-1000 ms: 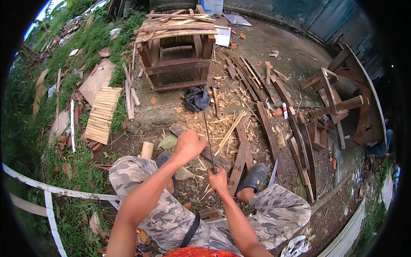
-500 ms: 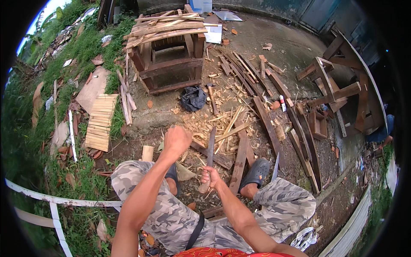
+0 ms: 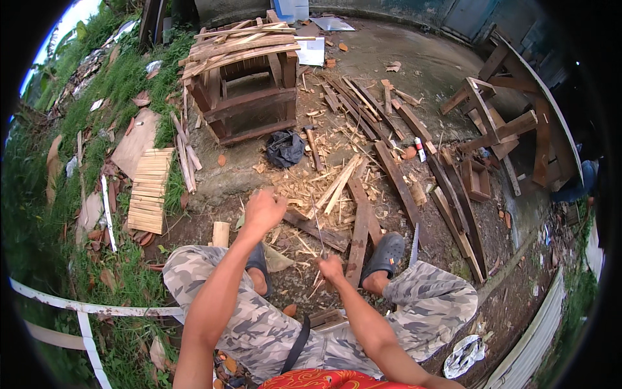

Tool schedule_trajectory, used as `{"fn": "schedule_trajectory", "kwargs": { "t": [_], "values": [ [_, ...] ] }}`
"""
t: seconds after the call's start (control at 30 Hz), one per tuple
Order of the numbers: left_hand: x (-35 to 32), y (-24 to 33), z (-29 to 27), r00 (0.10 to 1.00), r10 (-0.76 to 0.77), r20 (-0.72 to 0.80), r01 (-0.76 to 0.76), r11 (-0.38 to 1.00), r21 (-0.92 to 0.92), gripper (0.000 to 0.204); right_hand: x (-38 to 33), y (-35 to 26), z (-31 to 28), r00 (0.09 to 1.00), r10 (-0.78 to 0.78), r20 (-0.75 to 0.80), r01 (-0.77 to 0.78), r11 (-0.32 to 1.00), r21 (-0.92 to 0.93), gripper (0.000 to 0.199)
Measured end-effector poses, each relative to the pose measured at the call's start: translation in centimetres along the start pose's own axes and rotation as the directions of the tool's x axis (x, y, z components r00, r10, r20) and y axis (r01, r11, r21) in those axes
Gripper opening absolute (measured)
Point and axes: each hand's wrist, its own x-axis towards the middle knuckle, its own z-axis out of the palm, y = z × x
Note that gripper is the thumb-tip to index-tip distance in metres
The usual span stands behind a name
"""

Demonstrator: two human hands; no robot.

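My right hand [image 3: 332, 268] is closed around the handle of a long knife [image 3: 319, 227]. Its blade points away from me and looks thin, seen nearly edge-on. Ahead and to the left, above my left shin, my left hand [image 3: 264, 210] has its fingers curled; whatever they hold, if anything, is hidden. Between and beyond my hands lie a short dark plank [image 3: 317, 233] and pale wood strips [image 3: 338, 188] on a bed of shavings [image 3: 291, 188]. A longer brown board [image 3: 358, 241] runs close to my right shoe.
A wooden stand [image 3: 249, 104] carries split strips. A hammer [image 3: 314, 149] lies beside a black plastic bag [image 3: 285, 149]. The saw blade [image 3: 414, 245] is by my right knee. Dark planks [image 3: 398, 185] spread to the right, near a small wooden box [image 3: 476, 180]. A slatted panel [image 3: 151, 191] lies left.
My right hand has turned over, so the knife's broad blade now shows edge-on, and has shifted slightly right. My left hand has moved a little left. The whole view has shifted slightly.
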Motion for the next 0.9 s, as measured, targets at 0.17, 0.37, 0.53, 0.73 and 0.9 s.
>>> {"fn": "schedule_trajectory", "kwargs": {
  "t": [0.17, 0.37, 0.53, 0.73, 0.9],
  "values": [
    [-1.1, -0.2, 0.8, 0.962, -0.051, 0.267, 0.128, 0.951, -0.281, 0.034, -2.4, -2.8, -5.1, 0.997, -0.06, 0.049, 0.067, 0.987, -0.148, 0.046],
    [-3.8, 0.4, 0.8, 0.889, 0.001, 0.458, 0.227, 0.868, -0.442, 0.04, -11.7, -8.1, -10.2, 0.96, -0.274, -0.057, 0.266, 0.956, -0.121, 0.041],
    [-6.1, 0.2, 2.6, 0.873, 0.008, 0.488, 0.248, 0.855, -0.456, 0.043, -19.2, -9.0, -10.9, 0.933, -0.36, -0.031, 0.358, 0.932, -0.05, 0.043],
    [-8.5, 0.6, 5.2, 0.958, 0.012, 0.286, 0.129, 0.873, -0.47, 0.047, -19.9, -7.0, -9.0, 0.889, -0.443, -0.115, 0.448, 0.894, 0.021, 0.043],
    [-9.1, 2.2, 4.4, 0.962, -0.014, 0.272, 0.124, 0.91, -0.395, 0.043, -19.0, -6.1, -9.2, 0.906, -0.406, -0.118, 0.404, 0.914, -0.043, 0.045]
  ]
}}
